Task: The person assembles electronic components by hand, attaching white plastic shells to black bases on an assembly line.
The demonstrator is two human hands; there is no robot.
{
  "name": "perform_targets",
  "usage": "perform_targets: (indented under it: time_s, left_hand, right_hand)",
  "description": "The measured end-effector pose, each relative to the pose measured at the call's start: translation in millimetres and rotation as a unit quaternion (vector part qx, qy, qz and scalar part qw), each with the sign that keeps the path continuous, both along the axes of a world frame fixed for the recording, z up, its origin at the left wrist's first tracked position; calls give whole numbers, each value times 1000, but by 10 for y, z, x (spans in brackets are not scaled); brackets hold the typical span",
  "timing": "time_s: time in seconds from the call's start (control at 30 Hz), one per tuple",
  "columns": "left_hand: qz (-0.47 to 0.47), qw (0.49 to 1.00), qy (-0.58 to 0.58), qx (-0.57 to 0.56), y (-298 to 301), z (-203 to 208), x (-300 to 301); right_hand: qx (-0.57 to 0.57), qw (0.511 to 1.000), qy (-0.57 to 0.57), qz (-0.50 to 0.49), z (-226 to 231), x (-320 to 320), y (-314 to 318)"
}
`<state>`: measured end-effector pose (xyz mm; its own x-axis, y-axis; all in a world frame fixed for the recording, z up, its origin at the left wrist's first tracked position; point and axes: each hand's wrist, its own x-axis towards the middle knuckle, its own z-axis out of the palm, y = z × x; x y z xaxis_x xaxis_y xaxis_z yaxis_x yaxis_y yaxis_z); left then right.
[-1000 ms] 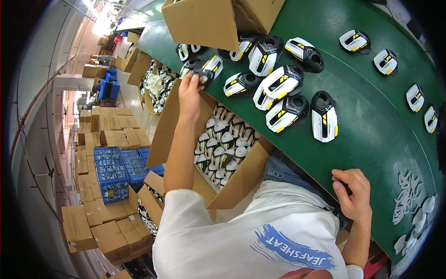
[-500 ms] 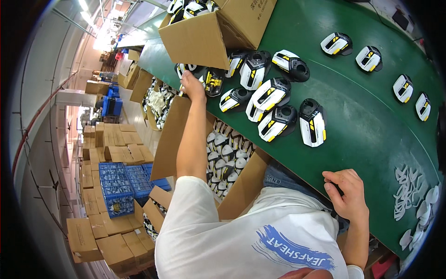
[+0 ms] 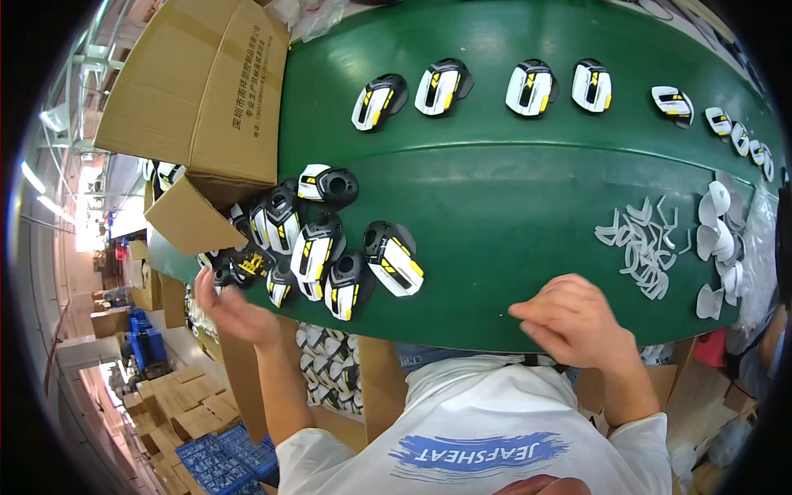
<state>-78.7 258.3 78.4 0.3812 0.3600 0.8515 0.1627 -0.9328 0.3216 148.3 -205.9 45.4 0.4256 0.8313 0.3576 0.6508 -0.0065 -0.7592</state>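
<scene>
My left hand (image 3: 235, 313) is raised at the left edge of the green table, fingers apart and holding nothing visible. Just beyond it lies a cluster of black-and-white plastic shells (image 3: 313, 252) with yellow accents, some overlapping. One dark piece with yellow parts (image 3: 251, 263) sits nearest those fingers. My right hand (image 3: 573, 322) hovers over the table's front edge, fingers bent and thumb a little apart, with nothing seen in it. Thin translucent curved plastic strips (image 3: 648, 256) lie in a loose pile to its right. Beyond those are rounded translucent plastic pieces (image 3: 716, 231).
On the green table (image 3: 495, 198), more shells (image 3: 530, 87) form a spaced row along the far side. A tilted cardboard box (image 3: 206, 91) stands at the left. Below the front edge is an open carton of shells (image 3: 330, 367). Blue crates (image 3: 219, 458) and cartons stand behind.
My left hand has drawn back from the shells beside the box, and its fingers have spread. The view has swung to the right, showing more of the table and its far row.
</scene>
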Motion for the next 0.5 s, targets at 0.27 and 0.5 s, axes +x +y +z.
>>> perform_targets:
  time_s: [0.27,0.5]
  left_hand:
    - [-104,935,337,24,-264,-256,2711]
    - [-59,911,401,-83,-455,-336,2960]
  right_hand:
    - [-41,984,-99,-141,177,51,-604]
    - [-118,935,-130,-309,-199,-101,-1513]
